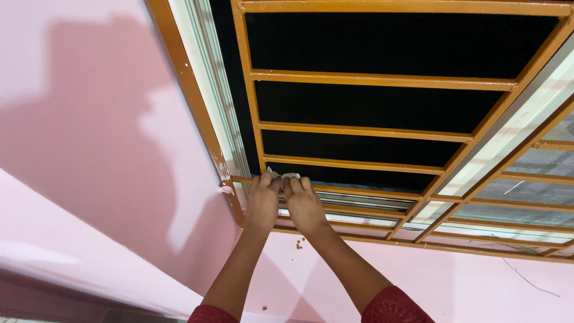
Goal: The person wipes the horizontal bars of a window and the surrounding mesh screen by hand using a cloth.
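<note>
Both my hands reach up to the lower left corner of an orange-painted metal window grille [365,80]. My left hand [263,202] and my right hand [304,203] sit side by side, fingers curled over a small pale cloth [281,176] pressed against the lowest grille bar [359,192]. The cloth shows only as a crumpled edge above my fingertips. Dark red sleeves cover my upper arms at the bottom of the view.
Behind the bars is black mesh [382,107] in a pale sliding frame [209,90]. A second grille panel with grey mesh [538,161] lies to the right. Pink wall [89,149] surrounds the window; paint is chipped at the frame corner [226,190].
</note>
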